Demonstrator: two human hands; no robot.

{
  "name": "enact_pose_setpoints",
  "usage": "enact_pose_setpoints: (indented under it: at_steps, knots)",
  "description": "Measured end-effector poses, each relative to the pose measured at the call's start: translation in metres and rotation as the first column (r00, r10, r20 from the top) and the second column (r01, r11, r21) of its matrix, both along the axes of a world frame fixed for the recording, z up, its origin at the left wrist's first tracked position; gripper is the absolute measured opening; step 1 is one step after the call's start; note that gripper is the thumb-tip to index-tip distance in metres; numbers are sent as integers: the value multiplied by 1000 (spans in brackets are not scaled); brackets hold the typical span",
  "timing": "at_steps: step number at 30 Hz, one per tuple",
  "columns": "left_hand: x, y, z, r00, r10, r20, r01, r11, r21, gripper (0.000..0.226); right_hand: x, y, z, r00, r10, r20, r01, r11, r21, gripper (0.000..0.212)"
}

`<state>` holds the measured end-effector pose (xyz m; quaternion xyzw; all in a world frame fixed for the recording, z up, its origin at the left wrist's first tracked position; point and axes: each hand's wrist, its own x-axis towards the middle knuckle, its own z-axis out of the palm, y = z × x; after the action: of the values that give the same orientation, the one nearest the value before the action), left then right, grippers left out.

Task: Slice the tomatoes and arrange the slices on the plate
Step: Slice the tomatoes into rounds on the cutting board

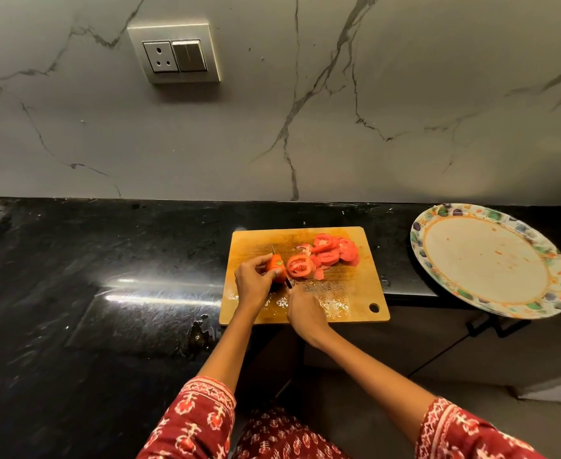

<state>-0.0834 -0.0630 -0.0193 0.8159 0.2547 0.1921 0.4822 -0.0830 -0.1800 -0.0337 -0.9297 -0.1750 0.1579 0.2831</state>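
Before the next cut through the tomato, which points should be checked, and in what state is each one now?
1. Left hand grips the remaining red tomato piece: ok.
2. Right hand holds the thin dark-handled knife: ok.
3. Left fingers away from the blade: cannot tell, they lie very near.
4. Rectangular wooden cutting board flat on the black stone counter: ok.
5. Cut red tomato slices piled aside on the board: ok.
6. Round floral-rimmed plate within reach, no slices on it yet: ok.
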Motion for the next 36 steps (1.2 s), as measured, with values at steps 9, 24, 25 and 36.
enact_pose_setpoints:
  at_steps: [9,24,25,36]
  knots:
    - [0,5,0,1000,-1,-6,1,999,-33,42,10,-4,19,996,19,84,-22,999,41,24]
    - [1,3,0,1000,20,-22,-21,1000,-9,42,-7,6,19,992,-31,120,34,999,-24,24]
    - [1,4,-1,1000,23,-21,-23,1000,-6,42,-6,8,19,992,-28,122,31,999,-25,24]
    - [3,6,-1,999,29,-14,-29,1000,1,40,11,19,16,991,22,132,-17,999,-42,25]
